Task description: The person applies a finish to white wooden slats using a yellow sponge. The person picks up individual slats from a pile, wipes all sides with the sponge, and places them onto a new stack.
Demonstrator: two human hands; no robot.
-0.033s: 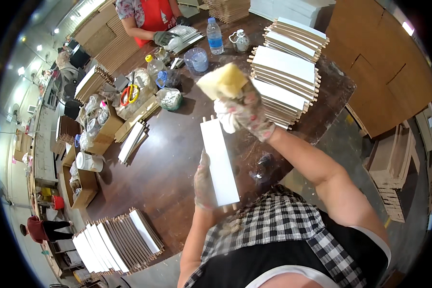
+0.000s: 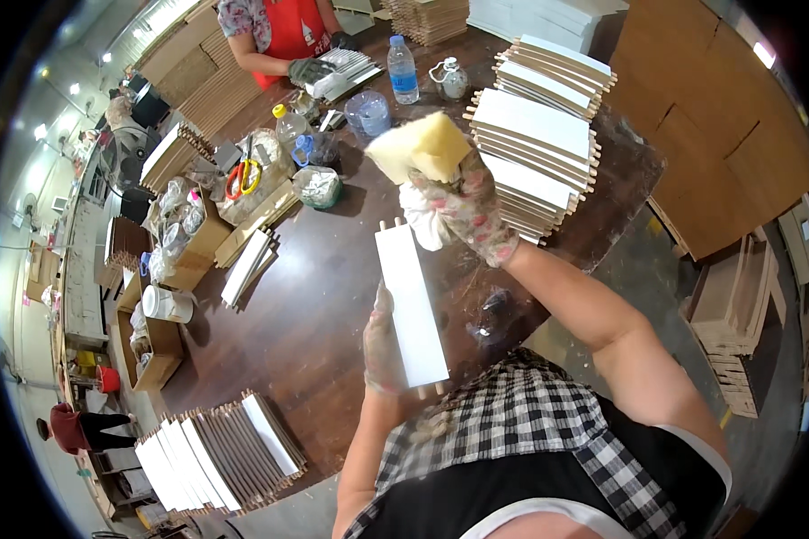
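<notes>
My left hand (image 2: 382,346), in a pale glove, holds a long white panel (image 2: 411,305) from below, lengthwise in front of me, with wooden dowels sticking out at both ends. Just past the panel's far end, my right hand (image 2: 466,205), in a flowered glove, is raised and grips a yellow sponge block (image 2: 422,148). A white cloth (image 2: 422,225) hangs beneath the right palm. Both hands hover over the dark wooden table (image 2: 315,296).
One stack of white dowelled panels (image 2: 539,135) sits at the table's far right and another stack (image 2: 216,454) at the near left. A water bottle (image 2: 403,67), jars, scissors (image 2: 243,177) and cardboard boxes (image 2: 166,260) crowd the far left. Across the table, a person in a red apron (image 2: 279,36) handles panels.
</notes>
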